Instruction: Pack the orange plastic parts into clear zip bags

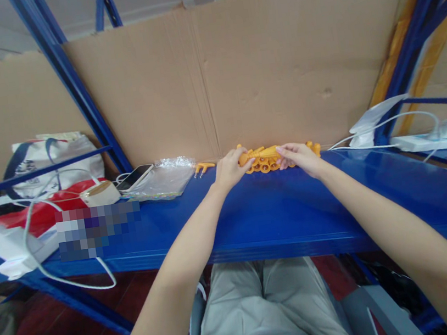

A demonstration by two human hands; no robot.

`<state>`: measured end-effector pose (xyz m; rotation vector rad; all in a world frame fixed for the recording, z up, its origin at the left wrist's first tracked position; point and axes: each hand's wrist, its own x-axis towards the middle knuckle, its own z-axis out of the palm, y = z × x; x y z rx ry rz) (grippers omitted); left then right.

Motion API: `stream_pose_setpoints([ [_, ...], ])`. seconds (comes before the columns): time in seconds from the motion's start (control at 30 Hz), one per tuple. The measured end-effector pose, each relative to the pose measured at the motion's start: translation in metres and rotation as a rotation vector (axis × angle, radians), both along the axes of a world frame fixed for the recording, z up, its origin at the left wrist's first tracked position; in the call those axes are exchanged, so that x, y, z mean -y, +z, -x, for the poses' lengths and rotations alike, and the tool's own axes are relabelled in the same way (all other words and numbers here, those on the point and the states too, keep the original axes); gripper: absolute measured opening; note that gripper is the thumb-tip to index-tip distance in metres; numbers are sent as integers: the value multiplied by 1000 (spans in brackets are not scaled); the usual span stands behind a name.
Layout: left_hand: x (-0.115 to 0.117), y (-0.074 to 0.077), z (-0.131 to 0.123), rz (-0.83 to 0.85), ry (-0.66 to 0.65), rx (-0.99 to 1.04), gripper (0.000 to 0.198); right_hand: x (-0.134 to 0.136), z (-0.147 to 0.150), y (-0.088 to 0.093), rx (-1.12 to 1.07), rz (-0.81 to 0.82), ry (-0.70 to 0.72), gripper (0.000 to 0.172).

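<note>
At the back of the blue shelf, a row of yellow plastic parts with round open ends (264, 167) is stacked against the cardboard. My left hand (232, 168) is closed on the left end of a long yellow plastic piece (266, 153) lying across the top of this stack. The fingers of my right hand (300, 158) pinch the same piece near its right end. Parts of the stack are hidden behind both hands. Left of my left hand lies a small yellow T-shaped handle (205, 165) with thin metal prongs.
A clear plastic bag (167, 178) and a phone (136, 177) lie left of the hands. Farther left are a white charger (100, 193), cables, a red item and a cloth bag (60, 162). Cardboard (276, 66) walls off the back. Blue posts (80, 93) frame the shelf; a power strip (440, 140) sits right.
</note>
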<state>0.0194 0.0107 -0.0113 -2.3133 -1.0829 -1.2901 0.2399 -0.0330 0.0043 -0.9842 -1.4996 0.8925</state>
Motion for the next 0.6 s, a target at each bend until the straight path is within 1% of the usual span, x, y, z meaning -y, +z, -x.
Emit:
stream_pose_setpoints([
  [0.13,-1,0,0,15,-4,-9,26,2,3,1,-59,66,-10,24],
  [0.23,0,0,0,40,-10,-30,26,3,6,2,-190,152,32,17],
  [0.3,1,0,-1,59,-25,-49,27,2,7,3,-271,200,66,15],
  [0.4,2,-1,-1,105,-35,-56,35,0,6,3,-317,262,63,16],
  [0.5,-1,-2,3,178,22,-28,44,-4,2,3,-342,304,0,17],
  [0.6,-10,-5,12,234,142,-5,39,-7,-3,2,-347,310,-52,17],
])
